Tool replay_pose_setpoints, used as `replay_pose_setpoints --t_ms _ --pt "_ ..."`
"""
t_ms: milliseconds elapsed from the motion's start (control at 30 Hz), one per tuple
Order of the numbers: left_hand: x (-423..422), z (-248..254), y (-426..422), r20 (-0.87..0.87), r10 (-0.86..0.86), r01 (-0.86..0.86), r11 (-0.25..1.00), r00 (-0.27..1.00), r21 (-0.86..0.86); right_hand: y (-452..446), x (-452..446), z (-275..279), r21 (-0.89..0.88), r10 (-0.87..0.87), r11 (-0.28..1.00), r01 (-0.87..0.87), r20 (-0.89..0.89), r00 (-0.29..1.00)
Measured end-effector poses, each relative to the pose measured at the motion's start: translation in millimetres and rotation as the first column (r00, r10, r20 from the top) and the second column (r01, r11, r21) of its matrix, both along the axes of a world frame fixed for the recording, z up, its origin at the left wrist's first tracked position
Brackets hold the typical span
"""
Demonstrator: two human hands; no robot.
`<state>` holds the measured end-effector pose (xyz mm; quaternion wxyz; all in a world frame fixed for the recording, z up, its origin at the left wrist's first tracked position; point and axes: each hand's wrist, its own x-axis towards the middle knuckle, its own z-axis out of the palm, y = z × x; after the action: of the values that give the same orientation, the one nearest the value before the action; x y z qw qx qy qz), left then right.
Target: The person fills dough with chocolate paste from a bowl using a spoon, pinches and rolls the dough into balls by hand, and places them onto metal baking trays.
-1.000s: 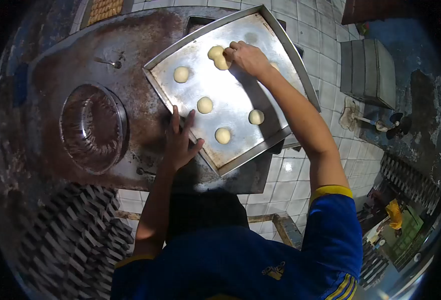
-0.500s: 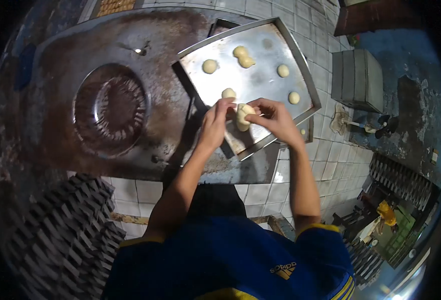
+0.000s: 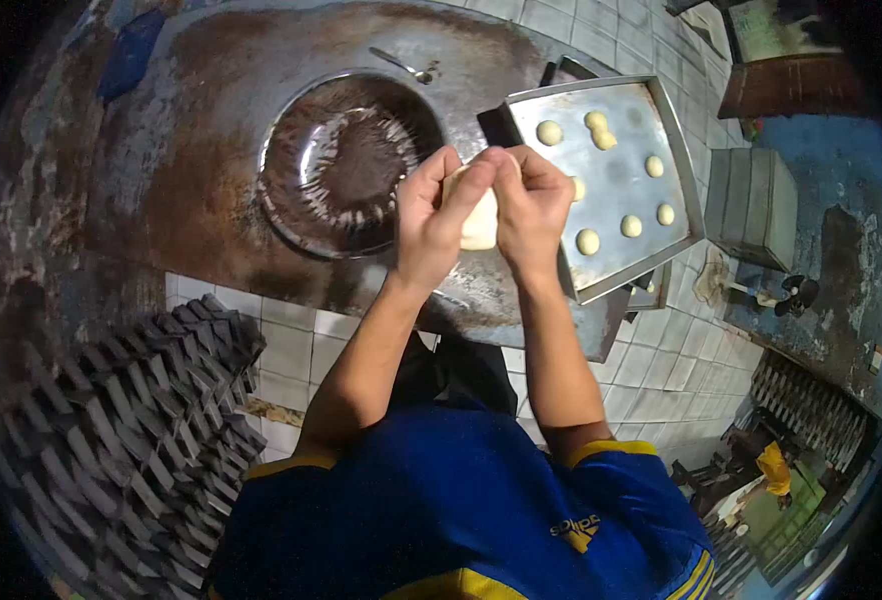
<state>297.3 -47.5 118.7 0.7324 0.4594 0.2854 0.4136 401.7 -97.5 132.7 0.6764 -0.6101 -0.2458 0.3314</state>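
Both my hands grip one pale lump of dough (image 3: 480,226), held above the table between the bowl and the tray. My left hand (image 3: 429,215) wraps its left side and my right hand (image 3: 535,205) its right. Thumbs and fingertips meet over its top, hiding the upper part. To the right, a square metal baking tray (image 3: 616,185) bears several small dough balls, including one ball (image 3: 588,241) near its front corner. Two joined balls (image 3: 600,130) lie toward its back. My right hand partly covers another ball (image 3: 578,188) at the left.
Left of my hands stands a large shiny round bowl (image 3: 279,215). A spoon (image 3: 401,66) lies behind it on the worn table (image 3: 191,190). Another tray edge shows beneath the baking tray. A blue object (image 3: 131,55) is at far left. A person in yellow (image 3: 775,468) appears far right.
My hands have left the tray and now grip a dough lump to its left. More dough balls are visible near the tray's front. The whole view has shifted, with the bowl and tray further right.
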Motion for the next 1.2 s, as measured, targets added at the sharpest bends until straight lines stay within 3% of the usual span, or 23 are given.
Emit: replay_pose_setpoints --t_ms 33,100,167,233,267,300,333,433,500,533,567,633,667,733,767,833,900,967,1033,1067,1133,1167,1200 --pt "-14.4 -0.6 5.2 -0.085 -0.025 0.031 0.997 0.996 0.067 4.3 -4.1 2.3 0.021 0.066 0.998 -0.066 -0.026 0.997" --pt "-26.6 5.5 6.7 -0.050 0.203 -0.209 0.960 0.978 -0.188 12.4 -17.0 14.5 -0.093 0.198 0.974 -0.205 -0.085 0.977" --pt "-57.5 0.0 19.2 0.211 0.151 -0.049 0.906 0.966 -0.421 14.9 -26.4 39.0 -0.068 0.377 0.905 -0.419 -0.322 0.868" --pt "-81.6 -56.5 23.1 -0.028 -0.067 0.067 0.998 0.997 -0.019 13.6 -32.6 48.7 -0.120 0.549 0.813 -0.570 -0.168 0.818" --pt "-92.1 -62.0 15.9 -0.163 -0.085 0.115 0.977 0.983 0.182 14.0 -38.8 49.1 -0.234 0.602 0.788 -0.570 0.097 0.792" --pt "-102.6 -67.6 8.7 -0.285 -0.052 0.160 0.915 0.957 0.372 17.1 -44.2 47.7 -0.339 0.638 0.769 -0.542 0.352 0.685" --pt "-113.8 -94.2 -2.7 -0.315 -0.038 0.147 0.933 0.948 0.328 20.0 -50.6 48.7 -0.539 0.651 0.725 -0.430 0.331 0.683" --pt "-143.1 -126.4 -18.5 -0.445 -0.032 0.145 0.964 0.895 0.223 13.8 -43.0 -40.3 -0.723 0.547 0.610 -0.324 0.087 0.833" --pt "-153.5 -97.4 -1.9 -0.486 -0.113 0.174 0.981 0.867 0.082 -38.3 -44.2 -175.2 -0.776 0.707 0.605 -0.176 0.422 0.568" --pt "-163.1 -101.0 -3.2 -0.502 0.016 0.067 0.987 0.865 0.147 -79.7 -55.2 -235.6 -0.861 0.789 0.494 -0.118 0.388 0.476" --pt "-171.7 -94.7 6.2 -0.525 -0.059 0.116 0.990 0.849 0.077 -112.5 -66.9 -276.0 -0.923 0.860 0.382 -0.044 0.337 0.382" --pt "-199.7 -117.2 15.0 -0.560 -0.009 0.064 0.995 0.829 0.078 -153.7 -92.1 -287.7 -0.888 0.841 0.457 -0.040 0.418 0.343" --pt "-209.0 -115.7 16.8 -0.563 0.036 -0.037 0.999 0.825 0.010 -157.9 -94.3 -290.5 -0.887 0.845 0.458 -0.051 0.417 0.336" --pt "-240.3 -125.0 17.0 -0.494 0.057 -0.188 0.957 0.868 -0.219 -168.4 -100.0 -282.9 -0.774 0.774 0.623 -0.116 0.587 0.238" --pt "-252.7 -129.6 19.4 -0.495 0.055 -0.187 0.957 0.867 -0.222 -169.5 -100.3 -274.9 -0.775 0.775 0.621 -0.116 0.585 0.240" --pt "-264.2 -132.3 26.1 -0.321 0.099 -0.243 0.861 0.942 -0.448 -130.1 -89.5 -216.7 -0.705 0.845 0.500 -0.503 0.269 0.462" --pt "-263.3 -121.6 29.3 -0.377 0.155 -0.318 0.849 0.913 -0.422 -88.3 -79.2 -182.7 -0.725 0.880 0.446 -0.525 0.245 0.408" --pt "-270.4 -120.0 32.3 -0.360 0.101 -0.223 0.921 0.928 -0.318 -38.1 -67.1 -146.8 -0.582 0.749 0.663 -0.472 0.530 0.399" --pt "-271.1 -122.7 33.5 -0.389 0.065 -0.201 0.926 0.919 -0.321 11.2 -58.4 -141.5 -0.734 0.799 0.598 -0.321 0.518 0.304" --pt "-270.6 -123.4 33.3 -0.418 0.026 -0.176 0.929 0.908 -0.324 26.7 -52.2 -162.9 -0.735 0.800 0.598 -0.322 0.518 0.302" --pt "-266.1 -118.9 29.2 -0.373 0.038 -0.194 0.901 0.927 -0.389 54.0 -41.2 -215.5 -0.620 0.676 0.708 -0.338 0.734 0.069" --pt "-263.7 -115.9 26.4 -0.328 0.051 -0.206 0.866 0.943 -0.455 66.7 -39.0 -229.4 -0.619 0.675 0.707 -0.341 0.735 0.066" --pt "-262.4 -113.1 24.3 -0.322 0.069 -0.229 0.842 0.944 -0.489 78.1 -39.2 -241.1 -0.724 0.760 0.613 -0.315 0.650 -0.013"
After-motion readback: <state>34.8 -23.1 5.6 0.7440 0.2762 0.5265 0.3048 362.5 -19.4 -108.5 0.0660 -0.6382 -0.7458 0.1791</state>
